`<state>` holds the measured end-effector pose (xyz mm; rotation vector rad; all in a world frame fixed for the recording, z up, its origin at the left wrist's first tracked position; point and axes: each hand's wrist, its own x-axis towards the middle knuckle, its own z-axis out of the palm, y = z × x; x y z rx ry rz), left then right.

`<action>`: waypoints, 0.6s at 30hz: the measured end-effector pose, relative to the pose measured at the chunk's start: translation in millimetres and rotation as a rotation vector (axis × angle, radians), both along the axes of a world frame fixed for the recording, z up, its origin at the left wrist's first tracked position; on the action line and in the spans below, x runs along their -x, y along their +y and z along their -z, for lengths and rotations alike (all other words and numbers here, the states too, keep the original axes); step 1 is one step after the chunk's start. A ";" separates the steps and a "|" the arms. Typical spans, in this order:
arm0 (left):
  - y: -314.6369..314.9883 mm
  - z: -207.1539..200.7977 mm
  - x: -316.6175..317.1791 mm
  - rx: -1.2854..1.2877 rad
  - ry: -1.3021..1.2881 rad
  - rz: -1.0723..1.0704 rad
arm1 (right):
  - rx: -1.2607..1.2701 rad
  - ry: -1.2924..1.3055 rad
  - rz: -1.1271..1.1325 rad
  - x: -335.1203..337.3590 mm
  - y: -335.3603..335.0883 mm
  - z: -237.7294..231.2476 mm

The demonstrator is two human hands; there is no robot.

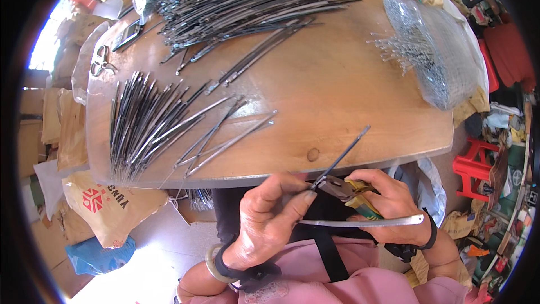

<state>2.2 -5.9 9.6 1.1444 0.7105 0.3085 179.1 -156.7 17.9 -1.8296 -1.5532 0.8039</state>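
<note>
In front of the table's near edge, my left hand (270, 214) pinches a thin dark metal strip (344, 153) between thumb and fingers. The strip slants up and to the right over the tabletop. My right hand (388, 194) is closed around pliers (340, 188) with yellow and green handles. The plier jaws meet the strip right beside my left thumb; whether they bite on it I cannot tell. A pale flat strip with a hole at its end (365, 223) runs from under my left hand to across my right hand, its left end hidden.
Loose dark metal strips (143, 126) fan out on the wooden table (337, 79) at left. A larger heap (236, 8) lies at the back. Wire-like pieces in clear plastic (433, 50) sit at right, a red stool (475, 171) beyond. Scissors-like tool (102, 62) lies far left.
</note>
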 end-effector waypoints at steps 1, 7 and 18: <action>2.0 1.3 3.4 0.013 -0.007 0.016 | 0.004 0.009 0.006 -0.5 4.2 -2.1; 9.3 11.4 7.6 0.013 -0.051 0.030 | 0.007 -0.123 -0.152 5.6 11.4 6.4; 63.6 -4.6 42.9 -0.213 0.183 0.022 | -0.091 0.004 -0.244 5.2 62.7 4.6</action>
